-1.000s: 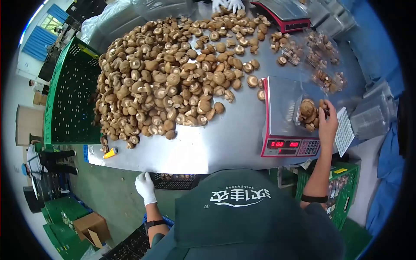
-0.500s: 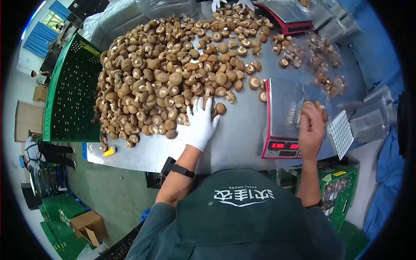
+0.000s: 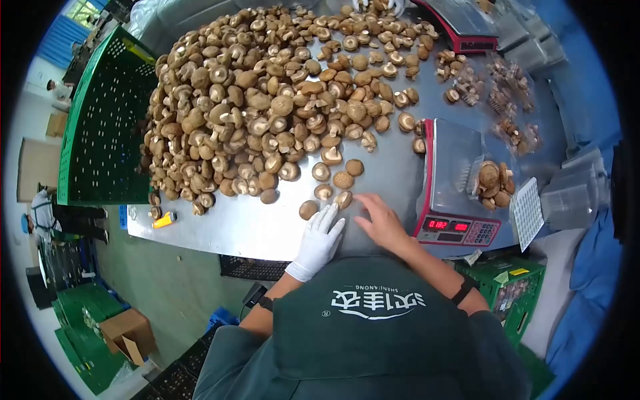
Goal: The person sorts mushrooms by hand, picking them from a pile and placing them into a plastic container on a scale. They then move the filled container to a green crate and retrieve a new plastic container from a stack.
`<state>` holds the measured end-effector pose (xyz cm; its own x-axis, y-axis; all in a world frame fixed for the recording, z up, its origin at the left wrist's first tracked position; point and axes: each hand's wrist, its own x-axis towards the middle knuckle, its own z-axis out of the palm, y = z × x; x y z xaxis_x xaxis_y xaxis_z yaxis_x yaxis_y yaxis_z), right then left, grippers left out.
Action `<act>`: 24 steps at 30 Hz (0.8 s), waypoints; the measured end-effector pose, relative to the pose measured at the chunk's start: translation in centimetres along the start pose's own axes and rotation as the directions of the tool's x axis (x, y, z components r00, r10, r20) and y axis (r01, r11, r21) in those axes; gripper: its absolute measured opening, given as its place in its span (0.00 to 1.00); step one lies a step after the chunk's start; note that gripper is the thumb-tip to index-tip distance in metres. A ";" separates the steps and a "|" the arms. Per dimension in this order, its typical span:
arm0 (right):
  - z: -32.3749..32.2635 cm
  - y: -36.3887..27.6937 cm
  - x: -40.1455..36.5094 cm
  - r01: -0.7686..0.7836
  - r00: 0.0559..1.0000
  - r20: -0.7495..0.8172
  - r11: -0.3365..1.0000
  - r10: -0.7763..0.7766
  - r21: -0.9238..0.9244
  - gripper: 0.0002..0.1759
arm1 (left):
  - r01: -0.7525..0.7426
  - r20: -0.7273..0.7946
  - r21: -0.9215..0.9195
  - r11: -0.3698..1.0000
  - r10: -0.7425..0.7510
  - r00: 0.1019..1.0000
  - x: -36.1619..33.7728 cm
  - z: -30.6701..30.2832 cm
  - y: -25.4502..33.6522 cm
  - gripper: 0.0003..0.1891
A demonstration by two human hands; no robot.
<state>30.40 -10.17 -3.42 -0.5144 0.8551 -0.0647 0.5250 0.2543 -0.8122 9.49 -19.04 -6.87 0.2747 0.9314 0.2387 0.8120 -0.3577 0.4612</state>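
Observation:
My left hand (image 3: 320,243), in a white glove, lies at the table's near side with its fingers stretched out, the tips touching or close to a shiitake mushroom (image 3: 343,199). Bare and with fingers apart, my right hand (image 3: 383,223) reaches in from the right toward that same mushroom, holding nothing visible. Several loose mushrooms (image 3: 343,179) lie just beyond, and another mushroom (image 3: 308,210) is left of the glove. To the right, a red-edged scale (image 3: 453,160) carries a clear pack of mushrooms (image 3: 495,183); its display is lit red.
A large mushroom pile (image 3: 233,107) covers the metal table's (image 3: 220,230) far left. A green crate (image 3: 100,133) stands beyond its left edge. Filled packs (image 3: 513,93), a second scale (image 3: 460,27), clear trays (image 3: 573,193) and a label sheet (image 3: 527,213) are at right. Another person's gloved hands (image 3: 393,7) show at the far edge.
My right hand has left the pack on the scale and moved left. My left hand has come back toward me from the pile, with several mushrooms now lying apart from it near my hands.

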 end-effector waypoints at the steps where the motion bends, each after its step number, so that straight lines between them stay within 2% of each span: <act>1: 0.0 0.2 0.5 -0.041 0.999 0.020 0.999 0.041 -0.005 0.30 | 0.013 -0.004 -0.002 1.000 -0.013 1.000 -0.4 -0.2 -0.1 0.22; 2: 0.0 0.2 0.9 -0.036 0.999 0.032 0.999 0.037 -0.008 0.30 | 0.017 -0.006 -0.031 0.999 -0.017 1.000 -0.7 -0.5 -0.2 0.22; 4: -0.2 -0.2 2.0 -0.139 0.990 0.016 0.988 0.140 -0.067 0.30 | 0.025 -0.013 -0.060 0.998 -0.026 1.000 -1.2 -1.0 -0.5 0.23; 5: -0.1 -0.2 2.5 -0.134 0.990 0.021 0.988 0.136 -0.071 0.30 | 0.055 -0.083 -0.063 0.997 -0.060 0.995 -1.6 -1.1 -0.6 0.24; 6: 0.2 -0.1 3.1 -0.130 0.989 -0.077 0.990 0.125 -0.062 0.29 | 0.083 -0.152 -0.067 0.994 -0.092 0.984 -1.3 -1.7 -0.5 0.25; 7: 0.4 -0.1 3.7 -0.126 0.978 -0.175 0.991 0.115 -0.053 0.28 | 0.085 -0.157 -0.070 0.994 -0.095 0.983 -0.9 -2.1 -0.5 0.25; 8: 0.6 -0.2 4.5 -0.127 0.978 -0.171 0.990 0.116 -0.058 0.28 | 0.194 -0.191 -0.036 0.980 -0.197 0.961 -0.5 -2.7 -0.4 0.25; 9: 0.8 -0.3 5.6 -0.078 0.958 -0.284 0.985 0.031 -0.155 0.29 | 0.301 -0.228 -0.005 0.954 -0.294 0.928 0.1 -3.1 -0.5 0.25; 10: 1.0 -0.3 6.5 -0.040 0.920 -0.386 0.966 -0.064 -0.256 0.30 | 0.303 -0.228 -0.008 0.953 -0.297 0.927 0.5 -3.1 -0.9 0.25; 11: 1.1 0.4 7.2 -0.040 0.921 -0.384 0.965 -0.065 -0.258 0.30 | 0.335 -0.244 -0.006 0.942 -0.327 0.913 1.0 -3.0 -1.4 0.26; 13: 1.1 1.5 8.3 0.048 0.966 -0.220 0.931 -0.135 -0.363 0.33 | 0.365 -0.264 -0.007 0.931 -0.354 0.897 1.7 -3.0 -2.0 0.27; 14: 0.9 1.9 8.4 0.049 0.966 -0.218 0.929 -0.137 -0.366 0.33 | 0.372 -0.261 0.011 0.928 -0.357 0.897 2.0 -3.1 -2.1 0.27; 16: 0.0 1.6 8.9 -0.008 0.997 -0.073 0.984 -0.006 -0.177 0.33 | 0.389 -0.260 0.047 0.920 -0.364 0.894 2.3 -3.3 -2.5 0.29; 17: -0.1 2.0 8.9 -0.001 0.997 -0.071 0.983 -0.012 -0.181 0.33 | 0.391 -0.266 0.045 0.919 -0.366 0.892 2.2 -3.2 -2.8 0.29; 19: -0.2 3.1 8.4 -0.114 0.993 -0.025 0.993 0.115 0.022 0.30 | 0.407 -0.248 0.052 0.912 -0.383 0.890 1.8 -3.2 -3.4 0.29; 20: -0.3 3.7 8.0 -0.113 0.993 -0.022 0.993 0.114 0.018 0.30 | 0.410 -0.250 0.049 0.911 -0.386 0.888 1.6 -3.3 -3.6 0.29; 22: -0.5 4.2 7.4 -0.285 0.958 0.098 0.939 0.271 0.190 0.30 | 0.455 -0.253 0.042 0.889 -0.431 0.866 1.4 -3.7 -3.8 0.29; 24: -0.3 4.4 6.7 -0.333 0.943 0.115 0.889 0.313 0.313 0.31 | 0.478 -0.265 0.024 0.878 -0.455 0.850 1.3 -3.7 -4.5 0.31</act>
<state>29.48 -3.17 -7.25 -0.3985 0.8341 -0.3814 0.4257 -0.2001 -0.8824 4.23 -16.49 -5.49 -0.2724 0.9369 0.2192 0.8569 0.1325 0.4982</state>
